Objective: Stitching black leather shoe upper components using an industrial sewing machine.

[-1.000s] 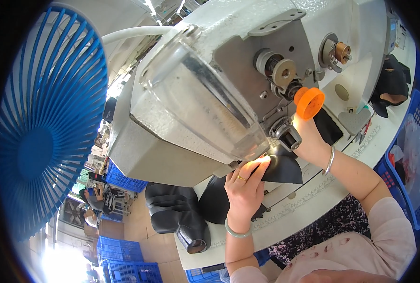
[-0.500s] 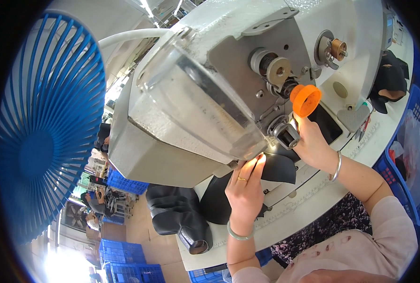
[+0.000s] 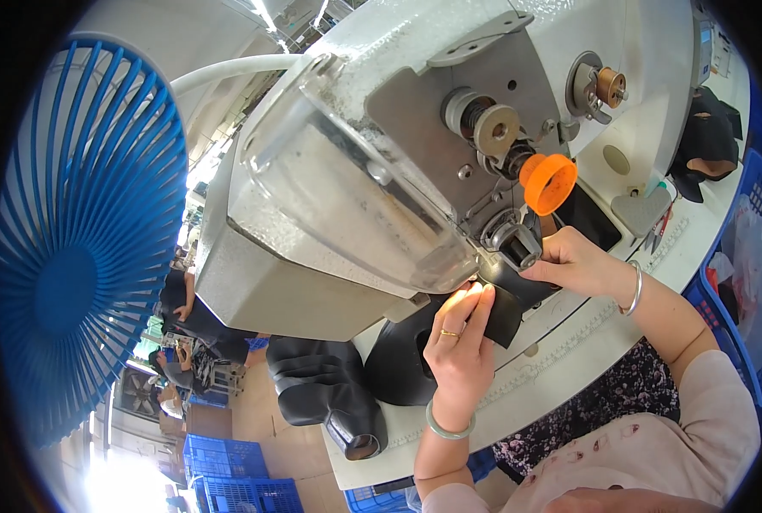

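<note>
A sewing machine [image 3: 312, 282] with a clear plastic guard and an orange knob [image 3: 549, 185] fills the middle. Below its lit needle area lies a black leather-like piece [image 3: 402, 342], reaching out on both sides of my left hand [image 3: 462, 350]. That hand's fingers are pressed together on the piece, close to the needle area. My right hand [image 3: 576, 265] is closed, thumb against fingers, at the piece's far right part beside the machine head. Its fingertips are partly hidden. The needle itself is hidden by the guard and fingers.
Stacked black shaped pieces [image 3: 325, 393] lie at the table's left edge. A blue fan [image 3: 64, 282] stands far left. Scissors [image 3: 657, 232] and a grey pad [image 3: 640, 211] lie right. A blue basket [image 3: 761, 342] with plastic bags sits beyond. Other people work in the background.
My right hand has come down from beside the orange knob, its fingers now curled in. My left hand has shifted slightly right, and the black piece has turned under it.
</note>
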`<state>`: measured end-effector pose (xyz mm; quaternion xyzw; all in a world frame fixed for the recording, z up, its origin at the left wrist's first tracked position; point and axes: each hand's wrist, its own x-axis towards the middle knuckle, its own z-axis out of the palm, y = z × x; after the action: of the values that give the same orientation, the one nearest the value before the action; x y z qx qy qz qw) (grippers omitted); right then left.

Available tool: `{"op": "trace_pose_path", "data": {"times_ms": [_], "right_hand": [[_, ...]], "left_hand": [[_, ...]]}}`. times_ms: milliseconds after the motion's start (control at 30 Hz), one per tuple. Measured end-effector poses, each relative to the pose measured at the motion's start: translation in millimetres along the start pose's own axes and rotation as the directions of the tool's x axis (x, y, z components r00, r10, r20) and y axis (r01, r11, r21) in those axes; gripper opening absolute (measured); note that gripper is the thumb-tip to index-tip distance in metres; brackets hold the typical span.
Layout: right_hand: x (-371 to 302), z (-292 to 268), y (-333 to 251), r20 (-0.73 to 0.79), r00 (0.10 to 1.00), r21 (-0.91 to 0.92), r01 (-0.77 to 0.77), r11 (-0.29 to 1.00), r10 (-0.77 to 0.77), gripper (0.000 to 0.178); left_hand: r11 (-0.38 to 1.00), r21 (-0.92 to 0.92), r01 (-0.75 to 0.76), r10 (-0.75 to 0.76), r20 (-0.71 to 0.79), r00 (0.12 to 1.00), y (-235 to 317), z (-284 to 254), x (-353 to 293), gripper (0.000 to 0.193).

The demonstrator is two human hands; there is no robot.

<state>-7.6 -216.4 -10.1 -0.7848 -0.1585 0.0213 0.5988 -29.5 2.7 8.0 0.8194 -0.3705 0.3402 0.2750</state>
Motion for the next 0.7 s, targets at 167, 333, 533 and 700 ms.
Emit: {"op": "trace_pose_path", "data": {"times_ms": [167, 333, 533, 700], "right_hand": [[-1, 5, 0, -0.070, 0.995, -0.015, 0.072, 0.997, -0.073, 0.053], [-8, 14, -11, -0.110, 0.992, 0.020, 0.059, 0.998, -0.057, 0.051], [-11, 16, -11, -0.091, 0.995, 0.032, 0.039, 0.999, -0.036, 0.049], [-14, 15, -15, -0.063, 0.995, -0.009, 0.071, 0.997, -0.071, 0.046]], "left_hand": [[0.996, 0.078, -0.046, 0.044, 0.021, 0.999, 3, -5, 3, 0.054], [0.994, 0.088, -0.072, 0.070, 0.029, 0.997, -7, -5, 5, 0.052], [0.984, 0.172, -0.041, 0.043, -0.006, 0.999, 4, 5, 0, 0.054], [0.991, 0.119, -0.057, 0.051, 0.052, 0.997, 2, -2, 3, 0.052]]}}
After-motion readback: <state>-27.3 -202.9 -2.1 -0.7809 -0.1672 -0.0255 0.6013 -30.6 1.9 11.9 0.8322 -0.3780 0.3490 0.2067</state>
